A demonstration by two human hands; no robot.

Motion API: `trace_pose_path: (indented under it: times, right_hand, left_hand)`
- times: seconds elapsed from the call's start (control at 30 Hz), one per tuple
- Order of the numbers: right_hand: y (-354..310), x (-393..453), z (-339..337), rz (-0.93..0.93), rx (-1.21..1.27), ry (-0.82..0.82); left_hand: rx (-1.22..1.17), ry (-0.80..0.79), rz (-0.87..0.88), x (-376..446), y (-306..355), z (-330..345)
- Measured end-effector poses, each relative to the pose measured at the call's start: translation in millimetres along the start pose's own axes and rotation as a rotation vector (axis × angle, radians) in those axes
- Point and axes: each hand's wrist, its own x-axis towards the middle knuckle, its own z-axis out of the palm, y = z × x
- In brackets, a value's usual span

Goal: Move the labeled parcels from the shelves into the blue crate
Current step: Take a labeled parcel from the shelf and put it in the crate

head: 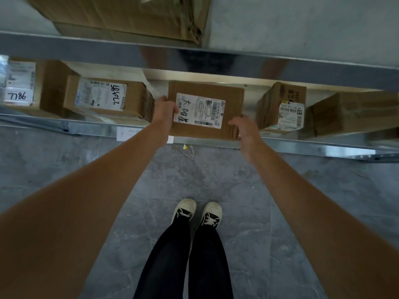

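At 12 o'clock from the shoes, the flat cardboard parcel [205, 110] sits at the shelf [302, 145] edge. The left hand [165, 111] grips its left side; the right hand [244, 130] curls round its right corner. It looks light and stiff, best held by opposite edges. Neighbouring boxes [103, 98] crowd 9 and 3 o'clock; the blue crate is out of sight.

You have a flat brown cardboard parcel [206, 110] with a white label facing up, at the lower shelf's front edge; 3 more labelled parcels [105, 98] sit alongside
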Motion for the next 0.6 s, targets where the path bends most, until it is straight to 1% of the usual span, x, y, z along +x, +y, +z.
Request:
trace_pose_path:
  times: [0.1, 0.17, 0.23, 0.27, 0.33, 0.4, 0.43, 0.5, 0.53, 0.6]
  right_hand:
    - [-3, 0, 13, 0.005, -0.014, -0.084]
    - [-5, -1, 15, 0.030, -0.009, -0.108]
    - [-7, 0, 15, 0.055, 0.001, -0.069]
    - [-8, 1, 12, 0.058, -0.002, -0.017]
    - [-6, 8, -2, -0.009, -0.079, 0.172]
    - [-5, 16, -27, -0.149, -0.135, 0.410]
    - [-6, 18, -44, -0.212, -0.122, 0.513]
    - [-7, 23, -77, -0.304, -0.096, 0.675]
    - [-7, 27, -94, -0.337, -0.109, 0.729]
    - [-6, 39, -122, -0.314, -0.140, 0.760]
  left_hand:
    - [0.059, 0.006, 0.039, 3, 3, 3]
    - [0.088, 0.021, 0.061, 9, 3, 4]
    - [0.201, 0.119, 0.144, 20, -4, 2]
    - [0.296, 0.183, 0.213, 25, -6, 4]
    - [0.439, 0.256, 0.390, 12, -1, 19]
    - [0.454, 0.244, 0.544, -10, 9, 46]
    - [0.425, 0.208, 0.573, -22, 10, 63]
    - [0.314, 0.068, 0.586, -40, 3, 100]
    - [0.273, 0.002, 0.573, -46, -1, 119]
    - [0.202, -0.129, 0.443, -50, -11, 156]
